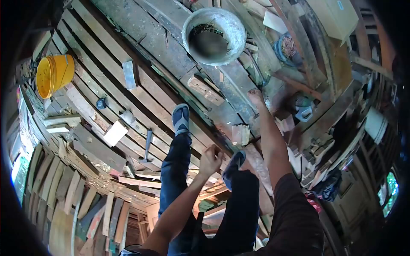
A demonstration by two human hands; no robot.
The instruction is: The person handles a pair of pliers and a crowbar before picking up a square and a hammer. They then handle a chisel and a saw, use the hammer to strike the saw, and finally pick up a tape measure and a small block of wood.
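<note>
My right hand (256, 97) reaches forward over the planks with its fingers curled in. Whether anything is in it I cannot make out. Just ahead of it lies a curved, dark metal tool (258, 70). A notched wooden block (206, 89) is to its left. My left hand (211, 159) is held low between my knees, fingers bent toward the thumb; what they hold, if anything, is hidden. A small pale wood block (241, 135) sits beyond it, and a hammer (147, 146) lies to its left.
A pale round basin (235, 38) with dark debris inside stands ahead. At left are a yellow bucket (54, 76) and a white block (115, 133). Boards (68, 187) are stacked at lower left. A white jug (304, 112) and wood scraps lie at right.
</note>
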